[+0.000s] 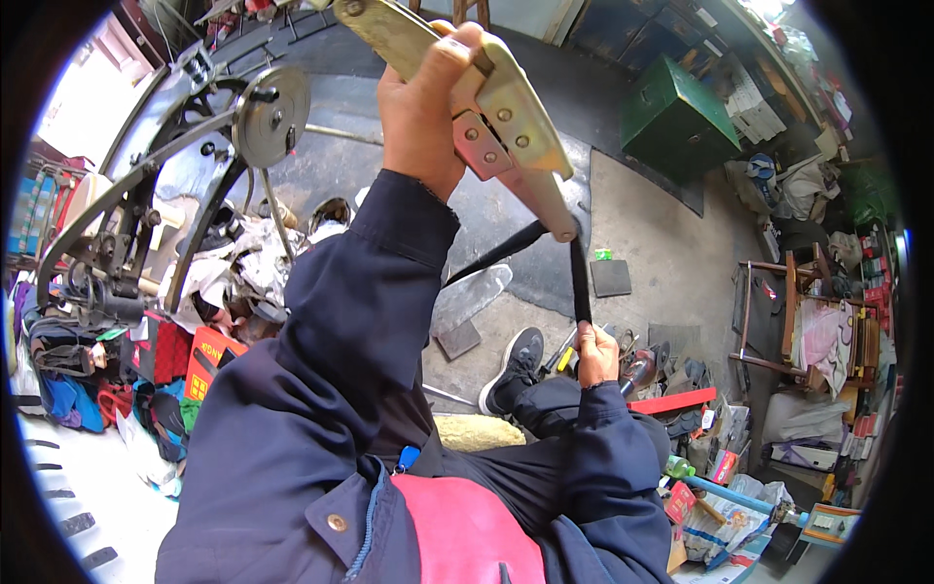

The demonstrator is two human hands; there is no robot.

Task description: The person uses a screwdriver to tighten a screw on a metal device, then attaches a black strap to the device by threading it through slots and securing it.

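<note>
My left hand point(418, 122) is raised high, its fingers wrapped round a riveted metal bracket point(508, 107) with a yellowish plated finish. A flat arm of the bracket slants down to the right and ends in a rivet. At that end a black strap point(580, 277) bends: one length runs down to my right hand, the other slants down to the left. Whether the strap is fixed to the bracket I cannot tell. Lower and to the right, my right hand point(597, 355) is closed on the strap, above my bent leg. A dark shoe point(516, 365) shows beside it.
At the left stands a black iron machine with a round metal wheel point(272, 117), among piled cloth and bags. A green metal box point(679, 117) sits at the far right. Tools, shoes and a red bar point(673, 401) lie near my right hand. Wooden-framed folding seats point(793, 316) stand further right.
</note>
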